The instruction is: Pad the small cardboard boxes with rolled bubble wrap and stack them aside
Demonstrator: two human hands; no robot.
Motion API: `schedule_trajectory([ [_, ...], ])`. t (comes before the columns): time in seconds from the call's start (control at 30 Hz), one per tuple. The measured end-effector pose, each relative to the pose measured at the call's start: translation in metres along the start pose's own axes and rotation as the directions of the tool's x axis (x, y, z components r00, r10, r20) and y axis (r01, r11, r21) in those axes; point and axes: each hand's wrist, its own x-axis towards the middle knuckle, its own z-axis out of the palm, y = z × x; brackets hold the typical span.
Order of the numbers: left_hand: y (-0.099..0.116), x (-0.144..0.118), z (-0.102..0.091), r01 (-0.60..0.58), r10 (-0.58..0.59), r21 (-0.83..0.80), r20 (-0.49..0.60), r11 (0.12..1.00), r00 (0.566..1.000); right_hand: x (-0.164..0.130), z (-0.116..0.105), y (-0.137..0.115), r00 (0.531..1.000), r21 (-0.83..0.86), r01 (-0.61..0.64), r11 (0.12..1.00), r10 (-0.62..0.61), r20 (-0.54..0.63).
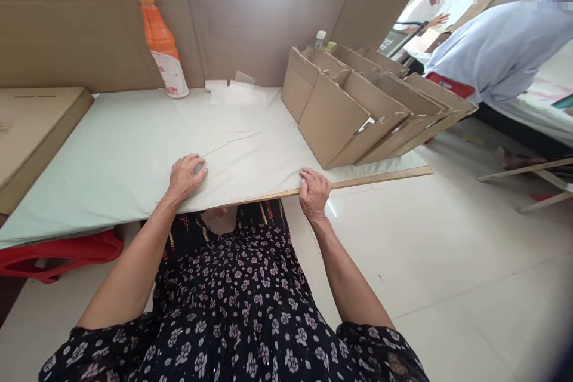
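My left hand (184, 178) rests on the pale green cloth (134, 149) that covers the table, its thumb apart from the curved fingers. A thin dark line, like a thread or a crease (229, 142), runs over the cloth from near those fingertips. It is unclear whether they touch it. At the table's front, my right hand (314, 193) is closed over the wooden edge strip (380, 179), with the fingers on top. Right of that hand stand open cardboard bins (333, 119) in rows; their contents are mostly hidden.
An orange-capped bottle (163, 45) leans by the cardboard back wall (250, 18), near white paper scraps (237, 92). A cardboard box (40, 131) lies at left above a red stool (62, 253). Two people sit at the right, one in a light shirt (501, 42).
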Motion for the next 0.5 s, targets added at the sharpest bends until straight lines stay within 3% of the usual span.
schedule_trajectory([
  [0.13,0.0,-0.002,0.002,-0.01,0.01,-0.008,-0.012,1.0,1.0,0.005,-0.031,-0.01,0.998,0.074,0.056,0.996,-0.058,0.034],
  [0.27,0.001,-0.006,0.004,-0.019,0.018,-0.013,-0.023,1.0,1.0,0.039,-0.11,-0.034,0.99,0.152,0.141,0.978,-0.138,-0.032],
  [0.37,0.003,-0.009,0.004,-0.023,0.022,-0.009,-0.028,1.0,0.999,0.103,-0.165,-0.046,0.946,0.023,0.225,0.974,-0.213,-0.244],
  [0.43,0.004,-0.01,0.004,-0.023,0.023,-0.006,-0.03,1.0,0.999,0.16,-0.18,-0.042,0.963,-0.119,0.189,0.975,-0.208,-0.174],
  [0.5,0.004,-0.012,0.004,-0.029,0.029,-0.005,-0.04,1.0,0.999,0.216,-0.175,-0.03,0.992,-0.244,0.13,0.961,-0.127,0.028],
])
